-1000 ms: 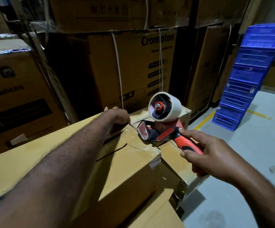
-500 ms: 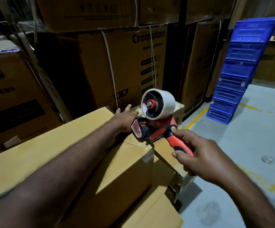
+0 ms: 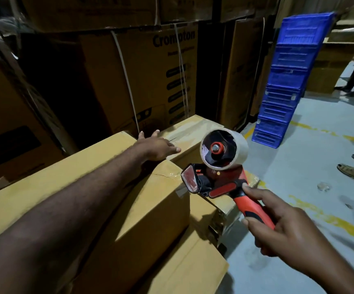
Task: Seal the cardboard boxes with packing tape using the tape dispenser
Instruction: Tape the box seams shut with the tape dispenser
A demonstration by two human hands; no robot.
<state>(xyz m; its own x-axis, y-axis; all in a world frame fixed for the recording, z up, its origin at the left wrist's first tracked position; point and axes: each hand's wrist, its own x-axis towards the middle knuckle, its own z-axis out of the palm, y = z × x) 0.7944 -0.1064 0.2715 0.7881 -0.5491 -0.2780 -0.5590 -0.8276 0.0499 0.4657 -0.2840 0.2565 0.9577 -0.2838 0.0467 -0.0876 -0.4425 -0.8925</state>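
The right hand curls round the handle of a red-and-black tape dispenser, held just off the taped corner of a plain brown cardboard box. Farther, the left hand lies flat, outstretched, on that box's top; stacked blue plastic crates stand beyond
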